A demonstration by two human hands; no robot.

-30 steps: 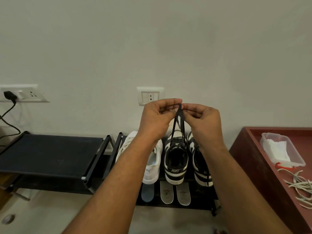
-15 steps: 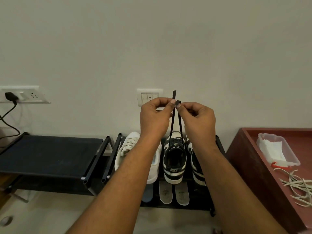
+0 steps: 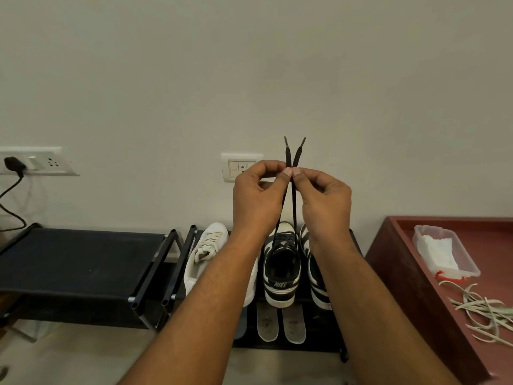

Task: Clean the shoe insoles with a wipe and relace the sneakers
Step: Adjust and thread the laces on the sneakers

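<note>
A black-and-white sneaker [image 3: 281, 276] stands heel toward me on the black rack [image 3: 83, 262]. Its black lace [image 3: 293, 159] runs up from the eyelets in two strands, both tips sticking up above my fingers. My left hand [image 3: 256, 198] pinches one strand and my right hand [image 3: 323, 200] pinches the other, thumbs touching, high above the shoe. A second black-and-white sneaker [image 3: 316, 276] sits to its right, partly behind my right arm. A white sneaker [image 3: 206, 251] sits to the left. Two grey insoles [image 3: 280, 323] lie in front on the lower shelf.
A red-brown tray [image 3: 399, 259] at the right holds a clear tub of white wipes [image 3: 441, 251] and a heap of pale laces [image 3: 488, 312]. Wall sockets [image 3: 240, 166] sit behind my hands; a plugged charger [image 3: 12, 163] hangs at far left.
Both lace ends now stick out well above my fingers, spread in a V; my hands have slid down the strands. The view has tilted slightly upward.
</note>
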